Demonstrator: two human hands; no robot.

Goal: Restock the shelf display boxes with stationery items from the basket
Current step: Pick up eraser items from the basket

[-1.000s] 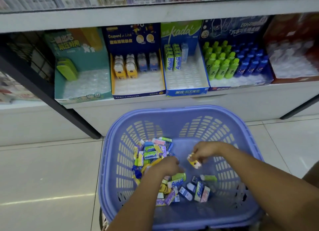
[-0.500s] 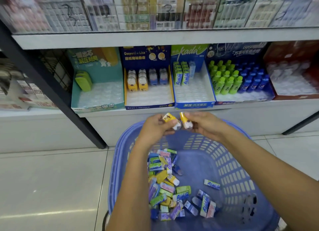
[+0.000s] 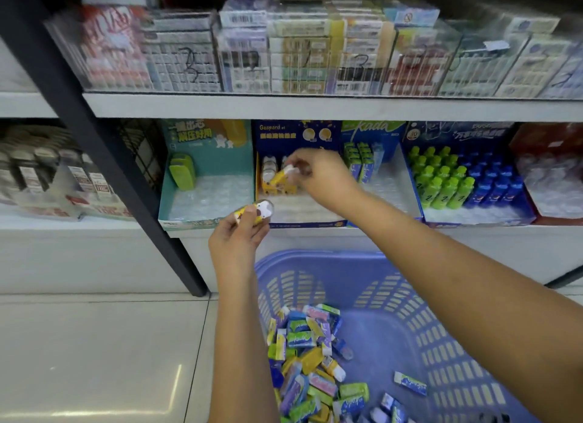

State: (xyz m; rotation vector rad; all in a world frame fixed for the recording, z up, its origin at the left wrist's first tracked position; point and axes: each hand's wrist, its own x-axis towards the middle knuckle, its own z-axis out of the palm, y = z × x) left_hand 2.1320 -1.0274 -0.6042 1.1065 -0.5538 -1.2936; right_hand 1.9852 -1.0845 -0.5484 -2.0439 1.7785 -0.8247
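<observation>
My right hand (image 3: 318, 176) pinches a yellow-and-white stationery piece (image 3: 282, 174) and holds it inside the dark blue "Gaspard" display box (image 3: 303, 222), just above the yellow ones standing there. My left hand (image 3: 236, 236) grips a second yellow-and-white piece (image 3: 255, 212) in front of the shelf edge, left of that box. Below, the blue plastic basket (image 3: 410, 296) holds a heap of small coloured erasers (image 3: 312, 369) and similar items on its left side.
A teal display box (image 3: 205, 214) with a green item sits to the left. A blue Kada box (image 3: 388, 170), a box of green and blue bottles (image 3: 467, 182) and a red box (image 3: 552, 176) stand to the right. A black shelf post (image 3: 110, 157) slants left. Upper shelf holds clear bins.
Both hands lifted from the basket with one yellow piece each. The right hand has reached forward into the dark blue box; the left stays lower near the shelf edge. The view tilted upward.
</observation>
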